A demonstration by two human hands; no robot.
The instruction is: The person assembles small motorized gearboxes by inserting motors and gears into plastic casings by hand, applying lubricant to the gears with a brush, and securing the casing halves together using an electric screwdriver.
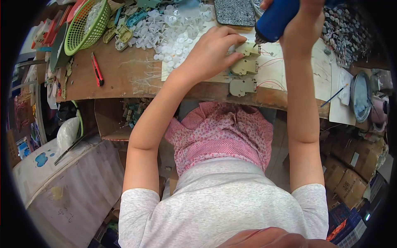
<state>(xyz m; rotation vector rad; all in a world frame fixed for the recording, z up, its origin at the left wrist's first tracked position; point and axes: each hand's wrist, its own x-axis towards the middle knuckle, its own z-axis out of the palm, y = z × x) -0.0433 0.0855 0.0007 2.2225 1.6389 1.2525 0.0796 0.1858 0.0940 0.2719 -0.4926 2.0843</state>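
Note:
My right hand [304, 29] grips a blue power screwdriver [276, 20] at the top of the view. Its tip points down and left, close over a beige plastic gear housing [250, 49]. My left hand [214, 51] has thumb and forefinger on either side of that housing's left end. Below it on the bench lie a second beige housing [245, 66] and a greyer housing [242, 87] at the front edge. Thin red and white wires [271, 62] run out to the right from the housings. My right fingers are partly cut off by the frame's top.
White plastic discs with stems [178, 49] lie heaped behind my left hand. A red utility knife [97, 69] and green basket [87, 29] are at left. Small wired motors [351, 33] pile up at right, near a round metal dish [361, 97]. A dark textured pad [235, 12] lies behind.

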